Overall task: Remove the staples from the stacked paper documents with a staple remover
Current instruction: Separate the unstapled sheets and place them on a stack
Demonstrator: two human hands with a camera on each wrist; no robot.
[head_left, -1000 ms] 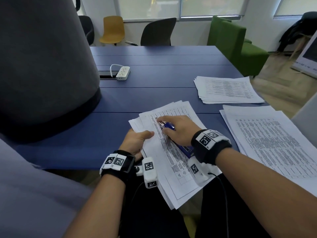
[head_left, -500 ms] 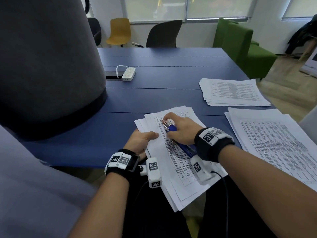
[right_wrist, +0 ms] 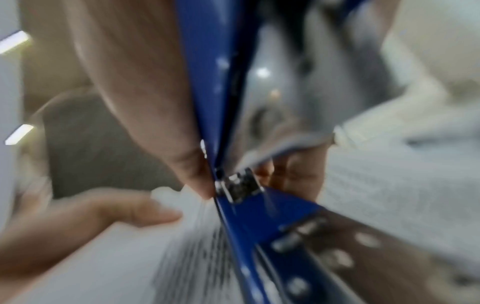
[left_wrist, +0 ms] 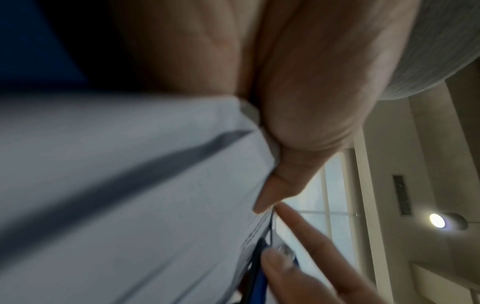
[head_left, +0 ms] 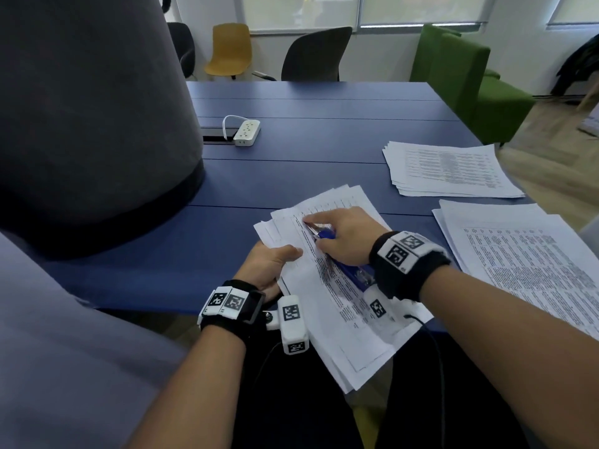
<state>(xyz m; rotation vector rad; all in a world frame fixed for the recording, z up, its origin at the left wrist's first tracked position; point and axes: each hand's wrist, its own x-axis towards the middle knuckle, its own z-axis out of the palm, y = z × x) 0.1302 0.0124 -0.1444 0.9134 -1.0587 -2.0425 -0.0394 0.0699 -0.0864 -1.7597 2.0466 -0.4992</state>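
Papers stapled in a stack lie slanted over the near edge of the blue counter, their lower end hanging off toward the person's lap. Left hand pinches the stack's left edge, thumb on top and the other fingers curled beneath. Right hand is wrapped around a blue staple remover, index finger stretched forward along it, the metal tip down on the top sheet near the upper left corner. From the right wrist view the remover's blue arms and metal hinge show between thumb and fingers, though blurred. Two more piles of printed sheets sit to the right: one farther back, one nearer, apart from each other. A white power strip rests farther back on the counter beside a cable slot.
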